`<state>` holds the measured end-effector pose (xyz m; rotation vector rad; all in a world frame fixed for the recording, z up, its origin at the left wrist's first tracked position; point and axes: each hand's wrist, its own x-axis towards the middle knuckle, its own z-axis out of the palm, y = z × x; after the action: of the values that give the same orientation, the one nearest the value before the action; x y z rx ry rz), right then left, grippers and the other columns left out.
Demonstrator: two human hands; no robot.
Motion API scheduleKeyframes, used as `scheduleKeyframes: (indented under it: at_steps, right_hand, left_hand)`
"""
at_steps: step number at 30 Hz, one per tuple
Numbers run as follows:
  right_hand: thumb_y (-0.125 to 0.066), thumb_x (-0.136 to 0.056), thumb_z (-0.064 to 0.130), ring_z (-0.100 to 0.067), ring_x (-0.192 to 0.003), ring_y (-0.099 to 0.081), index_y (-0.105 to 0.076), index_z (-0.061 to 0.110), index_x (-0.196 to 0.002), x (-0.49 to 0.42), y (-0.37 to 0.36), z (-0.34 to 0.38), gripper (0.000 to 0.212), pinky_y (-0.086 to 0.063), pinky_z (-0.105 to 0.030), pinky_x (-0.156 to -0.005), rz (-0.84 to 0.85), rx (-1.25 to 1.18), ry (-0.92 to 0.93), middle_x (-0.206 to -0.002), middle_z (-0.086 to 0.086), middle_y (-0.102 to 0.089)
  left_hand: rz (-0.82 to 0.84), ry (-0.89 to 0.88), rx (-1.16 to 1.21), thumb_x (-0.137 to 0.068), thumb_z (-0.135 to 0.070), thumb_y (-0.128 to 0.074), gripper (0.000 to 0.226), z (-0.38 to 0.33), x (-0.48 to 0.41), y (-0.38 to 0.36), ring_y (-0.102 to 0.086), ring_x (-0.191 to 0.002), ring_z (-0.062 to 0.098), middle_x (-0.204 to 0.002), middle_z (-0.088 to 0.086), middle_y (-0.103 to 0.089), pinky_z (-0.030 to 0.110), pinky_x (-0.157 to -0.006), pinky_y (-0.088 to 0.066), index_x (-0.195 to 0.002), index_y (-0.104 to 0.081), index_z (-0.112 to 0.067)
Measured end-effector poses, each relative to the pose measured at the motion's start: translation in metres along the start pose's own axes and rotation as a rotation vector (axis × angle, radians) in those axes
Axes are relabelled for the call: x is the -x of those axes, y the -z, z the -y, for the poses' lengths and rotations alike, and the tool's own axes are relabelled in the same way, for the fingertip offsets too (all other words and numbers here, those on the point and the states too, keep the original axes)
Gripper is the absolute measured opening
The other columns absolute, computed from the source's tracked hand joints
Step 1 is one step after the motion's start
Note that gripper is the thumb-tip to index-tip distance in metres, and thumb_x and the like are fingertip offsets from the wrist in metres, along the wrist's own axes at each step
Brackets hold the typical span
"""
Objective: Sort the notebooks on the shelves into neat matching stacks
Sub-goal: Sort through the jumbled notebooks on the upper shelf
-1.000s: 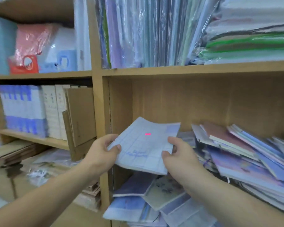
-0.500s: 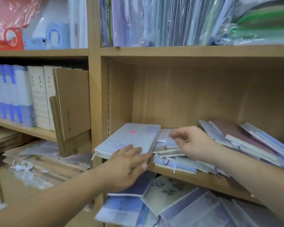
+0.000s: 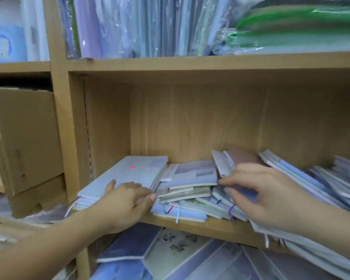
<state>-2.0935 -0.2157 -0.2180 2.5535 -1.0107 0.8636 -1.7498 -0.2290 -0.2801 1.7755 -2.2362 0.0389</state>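
Pinches a blue notebook (image 3: 246, 196) with the right hand (image 3: 261, 190), grip clamped on it between thumb and curled fingers, index finger stretched toward 9 o'clock; blurred, so cannot tell how far it is drawn out. Finds that notebook at the foot of the leaning notebooks (image 3: 291, 174), slumped toward 3 o'clock across the right half of the shelf board (image 3: 210, 225), with a brown notebook (image 3: 240, 156) at their 12 o'clock against the back wall. Lays the left hand (image 3: 125, 201), grip apart and fingers nearly straight, on the near right corner of the grid stack (image 3: 129, 172), thumb on the top cover. Shows the grid stack squared up at 9 o'clock of the compartment, just beside the side wall, with a small pink mark (image 3: 132, 167) on top. Shows between the hands a loose pile (image 3: 190, 178), touching the grid stack at its 3 o'clock, ribbon markers hanging over the board's front edge. Has at 12 o'clock, one shelf up, upright plastic-wrapped folders (image 3: 150, 27), with green packs (image 3: 291, 21) lying flat toward 2 o'clock. Has at 6 o'clock, one shelf down, lower notebooks (image 3: 170, 251) lying askew, and at 9 o'clock, in the neighbouring bay, a cardboard box (image 3: 26, 138).
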Motion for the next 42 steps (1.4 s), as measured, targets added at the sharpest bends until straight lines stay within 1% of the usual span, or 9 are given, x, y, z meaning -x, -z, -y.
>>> scheduleKeyframes:
  at_steps: [4,11,14,17,21,27,34,38,42]
  right_hand:
    - [-0.060,-0.086,0.046,-0.027,-0.116,-0.061,-0.064,0.027,-0.133,0.020,0.019,-0.042,0.050,-0.053,-0.038,-0.092,-0.041,0.237,-0.171,-0.130,-0.002,-0.061]
    - [-0.070,-0.081,0.065,-0.006,-0.130,-0.053,-0.048,0.026,-0.149,0.074,0.067,-0.129,0.081,-0.040,-0.019,-0.102,0.179,0.055,-0.592,-0.144,0.009,-0.056]
    - [-0.062,-0.086,0.068,0.005,-0.123,-0.054,-0.058,0.033,-0.140,0.092,0.070,-0.139,0.065,-0.039,-0.005,-0.093,0.308,0.044,-0.649,-0.138,0.017,-0.061]
    - [-0.057,-0.084,0.075,0.001,-0.117,-0.062,-0.060,0.042,-0.135,0.094,0.063,-0.139,0.061,-0.049,-0.023,-0.098,0.332,0.070,-0.610,-0.127,0.019,-0.069]
    - [-0.062,-0.080,0.074,-0.005,-0.115,-0.064,-0.049,0.035,-0.147,0.091,0.062,-0.142,0.079,-0.049,-0.030,-0.102,0.257,-0.066,-0.719,-0.125,0.011,-0.069]
    - [-0.049,-0.061,0.098,0.009,-0.134,-0.045,-0.050,0.039,-0.146,0.086,0.060,-0.104,0.103,-0.036,-0.017,-0.112,0.211,-0.190,-0.572,-0.143,0.030,-0.049]
    - [-0.057,-0.090,0.068,-0.008,-0.136,-0.049,-0.046,0.036,-0.150,0.038,0.006,-0.039,0.069,-0.039,-0.025,-0.109,0.145,-0.335,-0.719,-0.149,0.017,-0.051]
    - [-0.054,-0.091,0.064,-0.013,-0.133,-0.053,-0.041,0.048,-0.149,0.030,-0.010,-0.031,0.061,-0.043,-0.032,-0.109,0.172,-0.243,-0.713,-0.144,0.018,-0.056]
    - [-0.058,-0.083,0.073,-0.004,-0.129,-0.054,-0.045,0.046,-0.148,0.030,-0.007,-0.023,0.071,-0.046,-0.024,-0.107,0.120,-0.604,-0.740,-0.148,0.016,-0.052]
  left_hand:
    - [-0.131,-0.021,0.348,-0.098,-0.063,-0.044,0.047,-0.058,-0.036,0.000,-0.060,-0.114,0.002,-0.126,-0.014,-0.066,0.031,-0.100,-0.050,-0.125,-0.067,-0.032]
    - [-0.037,0.192,0.972,-0.095,-0.052,-0.065,0.047,-0.194,-0.111,0.009,-0.063,-0.056,0.013,-0.076,0.003,-0.067,0.022,-0.050,-0.047,-0.109,-0.066,-0.007]
    - [-0.008,0.337,1.186,-0.091,-0.032,-0.077,0.029,-0.223,-0.121,0.010,-0.064,-0.061,0.020,-0.075,0.007,-0.067,0.029,-0.056,-0.054,-0.095,-0.060,-0.009]
    - [-0.004,0.404,1.322,-0.089,-0.012,-0.077,0.031,-0.230,-0.126,0.010,-0.072,-0.073,0.031,-0.088,0.018,-0.071,0.048,-0.079,-0.063,-0.105,-0.052,-0.003]
    - [-0.094,0.388,1.316,-0.081,-0.011,-0.083,0.048,-0.234,-0.116,0.014,-0.076,-0.077,0.040,-0.099,0.027,-0.071,0.055,-0.070,-0.064,-0.114,-0.050,0.000]
    - [-0.344,0.395,1.255,-0.088,-0.024,-0.079,0.035,-0.185,-0.069,0.021,-0.076,-0.081,0.035,-0.095,0.017,-0.076,0.050,-0.066,-0.064,-0.111,-0.058,-0.009]
    - [-0.039,0.454,1.402,-0.098,-0.023,-0.070,0.028,-0.168,-0.030,-0.016,-0.076,-0.093,0.033,-0.106,0.010,-0.078,0.049,-0.077,-0.064,-0.123,-0.060,-0.014]
    - [-0.004,0.431,1.568,-0.089,-0.009,-0.077,0.038,-0.183,-0.022,-0.014,-0.077,-0.082,0.029,-0.101,0.014,-0.078,0.038,-0.065,-0.061,-0.122,-0.059,-0.015]
    - [-0.103,0.405,1.602,-0.090,-0.004,-0.073,0.032,-0.187,-0.012,0.009,-0.077,-0.073,0.026,-0.094,0.013,-0.079,0.037,-0.061,-0.063,-0.121,-0.064,-0.011]
